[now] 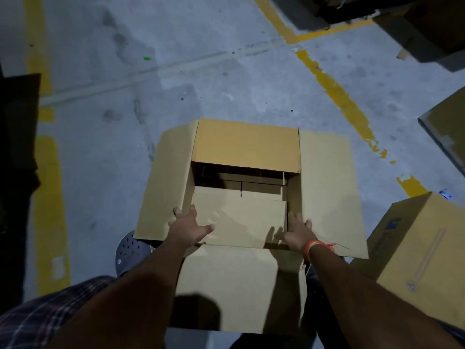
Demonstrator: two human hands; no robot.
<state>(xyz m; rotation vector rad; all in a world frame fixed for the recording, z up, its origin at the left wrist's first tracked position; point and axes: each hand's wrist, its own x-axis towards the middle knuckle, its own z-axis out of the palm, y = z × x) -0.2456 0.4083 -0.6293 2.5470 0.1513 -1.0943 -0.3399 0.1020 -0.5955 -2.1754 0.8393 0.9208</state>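
Note:
A large brown cardboard carton (pixel 324 187) stands open on the floor in front of me, all its top flaps spread outward. Inside lie smaller flat cardboard boxes; the nearest one (pixel 239 220) fills the front of the carton. My left hand (pixel 190 226) lies on that inner box's left edge with fingers spread and straight. My right hand (pixel 298 233), with an orange thread at the wrist, presses against the inner box's right edge, fingers straight. More small boxes (pixel 261 188) sit deeper at the back of the carton.
Another closed cardboard box (pixel 422 250) stands at my right, and a further one (pixel 448 127) at the right edge. A grey perforated stool (pixel 128 248) shows under the carton's left flap. The grey concrete floor (pixel 176 84) bears yellow painted lines (pixel 344 102). Dark objects stand at far left.

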